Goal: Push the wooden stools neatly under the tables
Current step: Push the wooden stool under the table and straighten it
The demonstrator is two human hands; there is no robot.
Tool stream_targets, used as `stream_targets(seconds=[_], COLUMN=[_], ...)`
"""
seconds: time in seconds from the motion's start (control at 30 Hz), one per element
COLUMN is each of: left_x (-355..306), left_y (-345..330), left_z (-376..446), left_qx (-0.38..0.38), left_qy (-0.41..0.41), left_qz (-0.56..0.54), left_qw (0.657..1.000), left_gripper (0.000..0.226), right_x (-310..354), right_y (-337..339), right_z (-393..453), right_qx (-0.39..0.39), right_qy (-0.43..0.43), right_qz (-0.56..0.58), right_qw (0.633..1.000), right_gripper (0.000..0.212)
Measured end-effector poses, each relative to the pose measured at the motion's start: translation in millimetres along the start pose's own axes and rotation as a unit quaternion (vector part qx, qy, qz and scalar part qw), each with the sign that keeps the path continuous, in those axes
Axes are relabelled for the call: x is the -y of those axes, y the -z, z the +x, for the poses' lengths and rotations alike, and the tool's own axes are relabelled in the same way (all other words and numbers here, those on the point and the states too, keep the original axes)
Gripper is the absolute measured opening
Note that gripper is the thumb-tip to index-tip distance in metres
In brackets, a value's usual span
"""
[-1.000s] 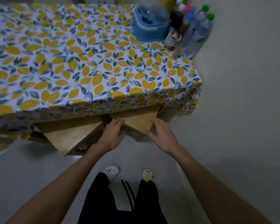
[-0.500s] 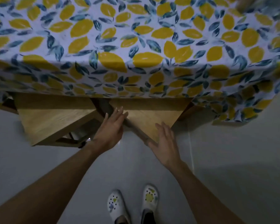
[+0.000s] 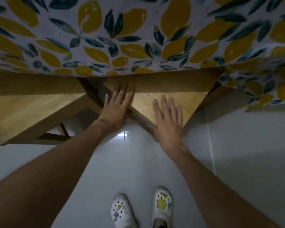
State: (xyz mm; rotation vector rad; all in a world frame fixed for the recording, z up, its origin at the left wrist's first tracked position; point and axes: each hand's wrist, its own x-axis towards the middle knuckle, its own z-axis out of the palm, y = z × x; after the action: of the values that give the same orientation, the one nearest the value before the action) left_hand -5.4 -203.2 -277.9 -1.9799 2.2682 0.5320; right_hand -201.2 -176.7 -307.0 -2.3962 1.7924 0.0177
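Two wooden stools stick out from under a table draped with a lemon-print cloth (image 3: 138, 38). The right stool (image 3: 186, 94) is turned at an angle, with one corner of its seat pointing toward me. My left hand (image 3: 117, 106) lies flat with fingers apart against that seat's left edge. On the same seat's near corner my right hand (image 3: 169, 119) rests flat, palm down, fingers spread. The left stool (image 3: 28, 109) stands untouched, its far part hidden by the cloth.
Pale tiled floor (image 3: 245, 162) spreads below and to the right. My white clog shoes (image 3: 141, 209) stand close behind the stools. The cloth's hem hangs lower at the right corner (image 3: 270, 86).
The view has dropped and closed in on the table edge. My right hand slid from the stool's corner edge onto the seat top; my left hand stays at the seat's left edge.
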Motion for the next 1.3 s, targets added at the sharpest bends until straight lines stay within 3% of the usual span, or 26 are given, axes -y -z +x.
stream_targets(seconds=[0.17, 0.4, 0.77, 0.93, 1.03, 1.3], left_x=[-8.8, -11.2, -63.9, -99.9, -102.0, -79.0], left_y=[-10.6, -10.7, -38.3, -55.2, -52.0, -44.1], left_z=[-2.0, -3.2, -52.4, -66.1, -56.5, -30.3], left_qx=[-0.04, -0.035, -0.059, -0.056, -0.07, -0.05], left_qy=[0.028, 0.036, 0.039, -0.01, -0.046, -0.067], left_qz=[0.012, 0.022, -0.004, -0.003, 0.029, 0.072], left_qw=[0.999, 0.999, 0.997, 0.998, 0.996, 0.994], left_gripper=[0.104, 0.103, 0.089, 0.076, 0.062, 0.067], right_x=[-10.7, -16.8, -91.3, -149.8, -160.0, -128.7], right_y=[-7.2, -9.1, 17.2, 38.3, 44.7, 20.8], right_z=[1.4, 0.4, -12.2, -9.1, -17.4, -32.9], right_qx=[-0.052, -0.073, 0.04, 0.106, 0.09, 0.057], right_qy=[0.027, 0.053, 0.171, 0.223, 0.198, 0.062], right_qz=[-0.026, -0.044, -0.052, -0.101, -0.125, -0.065], right_qw=[0.998, 0.995, 0.983, 0.964, 0.968, 0.994], right_gripper=[0.097, 0.095, 0.099, 0.096, 0.093, 0.074])
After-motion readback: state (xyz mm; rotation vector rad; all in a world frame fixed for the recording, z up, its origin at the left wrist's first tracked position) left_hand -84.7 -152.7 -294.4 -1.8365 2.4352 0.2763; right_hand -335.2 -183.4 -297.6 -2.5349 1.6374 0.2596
